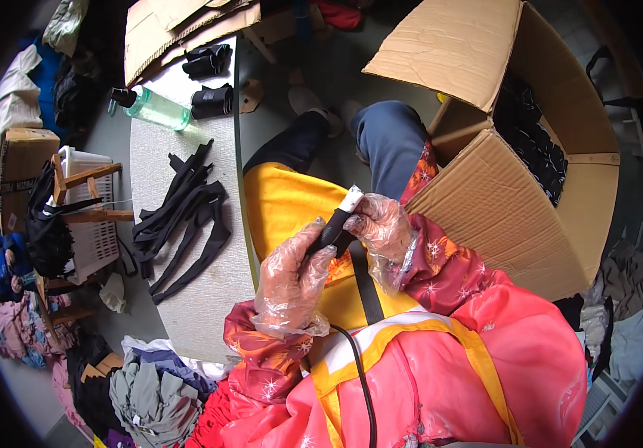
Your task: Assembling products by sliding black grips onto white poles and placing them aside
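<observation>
Both my hands wear clear plastic gloves and meet above my lap. Between them is a rolled black fabric strip (332, 230) with a white piece at its upper end. My left hand (291, 276) is closed on its lower part, thumb and fingers around the cloth. My right hand (383, 230) pinches it near the white end. Loose black fabric strips (187, 216) lie on the light table (179, 321) to my left. Farther along the table sit a rolled black bundle (211, 102) and several more black rolls (207, 61).
A bottle of pale green liquid (158, 107) lies on the table. Cardboard sheets (187, 30) rest at its far end. At the right stands an open cardboard box (501, 216) with black bundles (528, 138) inside. A white plastic basket (97, 243) and clothing piles (153, 392) are at left.
</observation>
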